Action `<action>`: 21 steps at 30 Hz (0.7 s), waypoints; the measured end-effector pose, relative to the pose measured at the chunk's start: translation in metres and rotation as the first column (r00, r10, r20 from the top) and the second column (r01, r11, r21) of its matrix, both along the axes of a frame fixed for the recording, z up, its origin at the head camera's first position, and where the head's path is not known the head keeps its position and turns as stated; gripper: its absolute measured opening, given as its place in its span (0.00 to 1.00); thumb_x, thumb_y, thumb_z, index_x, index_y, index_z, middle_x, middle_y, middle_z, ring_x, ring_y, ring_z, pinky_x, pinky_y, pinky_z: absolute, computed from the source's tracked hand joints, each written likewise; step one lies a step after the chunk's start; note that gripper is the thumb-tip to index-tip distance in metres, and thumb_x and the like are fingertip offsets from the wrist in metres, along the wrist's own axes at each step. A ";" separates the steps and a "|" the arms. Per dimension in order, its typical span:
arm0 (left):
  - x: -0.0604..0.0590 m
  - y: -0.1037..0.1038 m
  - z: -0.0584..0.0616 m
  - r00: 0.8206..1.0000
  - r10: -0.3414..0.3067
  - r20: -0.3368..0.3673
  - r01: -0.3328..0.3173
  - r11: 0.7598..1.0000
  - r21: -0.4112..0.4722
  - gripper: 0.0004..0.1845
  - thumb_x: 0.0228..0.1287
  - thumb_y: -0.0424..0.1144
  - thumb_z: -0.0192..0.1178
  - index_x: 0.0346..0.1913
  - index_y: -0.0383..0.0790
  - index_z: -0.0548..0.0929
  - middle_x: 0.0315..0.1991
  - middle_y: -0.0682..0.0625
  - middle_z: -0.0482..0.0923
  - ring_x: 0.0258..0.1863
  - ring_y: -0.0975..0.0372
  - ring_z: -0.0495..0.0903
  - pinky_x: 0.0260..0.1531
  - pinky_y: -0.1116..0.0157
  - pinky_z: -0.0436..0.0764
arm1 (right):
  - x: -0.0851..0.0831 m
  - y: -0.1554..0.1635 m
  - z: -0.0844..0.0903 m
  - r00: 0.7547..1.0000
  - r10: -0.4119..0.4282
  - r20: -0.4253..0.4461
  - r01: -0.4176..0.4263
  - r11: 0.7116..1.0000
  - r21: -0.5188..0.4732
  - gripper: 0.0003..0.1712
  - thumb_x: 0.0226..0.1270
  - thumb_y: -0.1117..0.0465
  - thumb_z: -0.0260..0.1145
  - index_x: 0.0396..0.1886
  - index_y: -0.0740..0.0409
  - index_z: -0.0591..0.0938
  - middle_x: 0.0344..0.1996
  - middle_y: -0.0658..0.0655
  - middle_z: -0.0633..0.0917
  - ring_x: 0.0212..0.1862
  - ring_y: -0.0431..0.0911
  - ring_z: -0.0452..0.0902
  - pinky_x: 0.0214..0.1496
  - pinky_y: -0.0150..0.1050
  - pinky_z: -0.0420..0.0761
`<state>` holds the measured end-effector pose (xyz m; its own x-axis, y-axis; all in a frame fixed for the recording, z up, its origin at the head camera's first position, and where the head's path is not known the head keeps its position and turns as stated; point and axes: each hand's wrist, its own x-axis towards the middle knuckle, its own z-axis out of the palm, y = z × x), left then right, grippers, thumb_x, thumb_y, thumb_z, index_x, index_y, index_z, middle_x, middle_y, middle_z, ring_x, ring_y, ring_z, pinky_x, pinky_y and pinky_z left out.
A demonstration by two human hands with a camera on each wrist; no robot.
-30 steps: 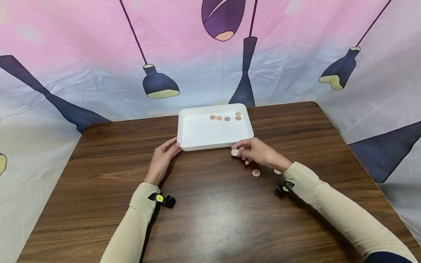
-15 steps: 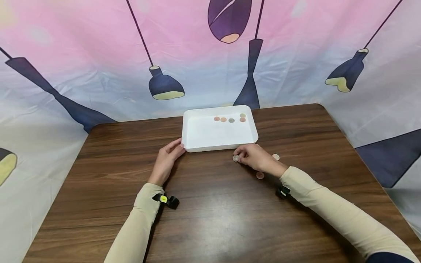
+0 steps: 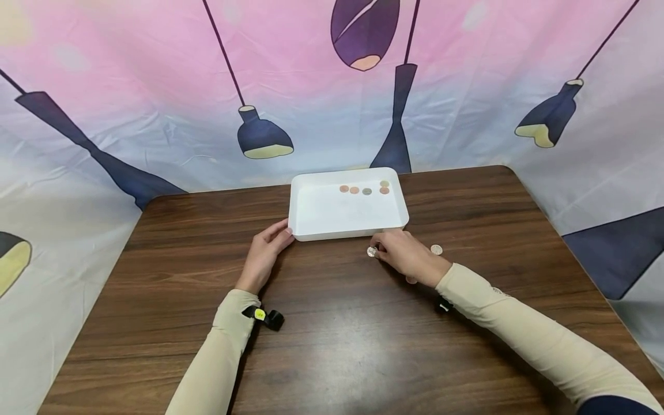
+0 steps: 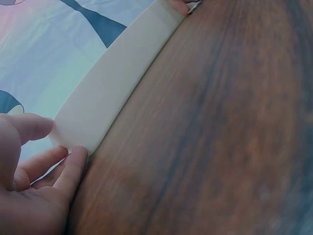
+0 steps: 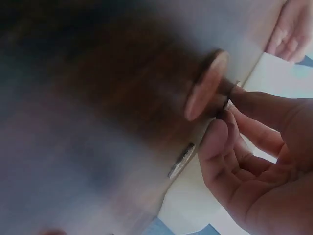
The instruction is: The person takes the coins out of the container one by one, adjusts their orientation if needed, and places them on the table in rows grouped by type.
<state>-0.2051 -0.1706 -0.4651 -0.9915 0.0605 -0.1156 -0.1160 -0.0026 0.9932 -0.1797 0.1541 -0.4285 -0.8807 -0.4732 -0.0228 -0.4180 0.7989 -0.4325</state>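
A small silver coin (image 3: 371,252) is pinched at the tips of the fingers (image 5: 220,132) of the right hand (image 3: 407,253). The fingers are bent in toward the thumb, and the coin is held at the table top or just above it; which of the two cannot be told. In the right wrist view the pinched coin (image 5: 226,104) is seen edge-on and is very blurry. The coin is found just at 6 o'clock of the white tray (image 3: 311,230), near the tray's right front corner.

The tray's left front corner is touched by the left hand (image 3: 264,253). Its fingers (image 4: 73,161) are kept nearly straight and are laid against the tray's side wall (image 4: 117,93). Nothing is gripped by this hand.

Five coins (image 3: 366,191) are seen lying inside the tray, in a short row along its far side, at 12 o'clock. Another silver coin (image 3: 436,249) is seen on the brown wooden table (image 3: 337,346), just at 3 o'clock of the right hand. A copper coin (image 3: 411,280) is partly hidden under the right wrist, at 6 o'clock of the hand.

A cloth with painted hanging lamps (image 3: 261,138) is hung behind the table, at 12 o'clock. Cream sleeves (image 3: 524,334) are worn on both arms.
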 end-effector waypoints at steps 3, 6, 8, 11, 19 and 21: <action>-0.001 0.002 0.000 1.000 -0.007 0.000 0.007 1.000 -0.004 0.26 0.81 0.37 0.59 0.76 0.31 0.72 0.74 0.39 0.71 0.69 0.55 0.76 0.65 0.69 0.80 | -0.003 0.005 0.005 1.000 -0.002 0.019 0.003 1.000 -0.031 0.06 0.74 0.65 0.71 0.46 0.61 0.89 0.32 0.51 0.88 0.35 0.42 0.83 0.43 0.42 0.88; -0.002 0.003 0.001 1.000 -0.014 -0.007 0.014 1.000 -0.008 0.27 0.81 0.38 0.60 0.76 0.32 0.72 0.74 0.39 0.71 0.69 0.55 0.77 0.66 0.69 0.80 | -0.007 0.013 0.018 0.999 -0.026 0.023 0.028 0.996 -0.083 0.06 0.71 0.68 0.71 0.45 0.64 0.89 0.30 0.52 0.90 0.36 0.44 0.84 0.46 0.46 0.87; -0.002 0.002 0.002 1.000 -0.020 -0.012 0.020 1.000 -0.019 0.27 0.81 0.39 0.59 0.76 0.32 0.72 0.75 0.39 0.71 0.68 0.55 0.77 0.66 0.69 0.80 | -0.011 0.019 0.028 0.999 -0.043 0.003 0.043 0.992 -0.122 0.05 0.71 0.70 0.71 0.44 0.65 0.89 0.30 0.53 0.90 0.34 0.44 0.83 0.42 0.44 0.86; -0.002 0.001 0.003 1.000 -0.015 -0.012 0.015 0.999 -0.029 0.26 0.82 0.39 0.59 0.76 0.32 0.72 0.74 0.39 0.72 0.67 0.56 0.78 0.65 0.69 0.80 | -0.017 0.023 0.041 0.998 -0.061 -0.013 0.058 0.986 -0.158 0.05 0.72 0.68 0.69 0.44 0.63 0.89 0.30 0.53 0.89 0.32 0.43 0.80 0.38 0.41 0.81; -0.001 -0.001 0.000 1.000 -0.016 0.008 0.016 0.999 -0.050 0.26 0.82 0.39 0.59 0.76 0.33 0.72 0.74 0.40 0.71 0.67 0.57 0.78 0.64 0.71 0.80 | -0.049 0.020 0.051 0.992 -0.116 0.051 0.124 0.971 -0.204 0.11 0.74 0.68 0.66 0.50 0.66 0.88 0.35 0.58 0.90 0.33 0.48 0.81 0.37 0.39 0.79; -0.001 0.000 0.001 1.000 -0.010 0.014 0.011 0.999 -0.047 0.26 0.82 0.38 0.59 0.76 0.33 0.72 0.74 0.40 0.71 0.67 0.57 0.78 0.64 0.71 0.81 | -0.060 0.020 0.052 0.985 -0.144 0.091 0.161 0.964 -0.210 0.13 0.74 0.67 0.65 0.54 0.67 0.86 0.38 0.60 0.89 0.33 0.50 0.82 0.36 0.38 0.80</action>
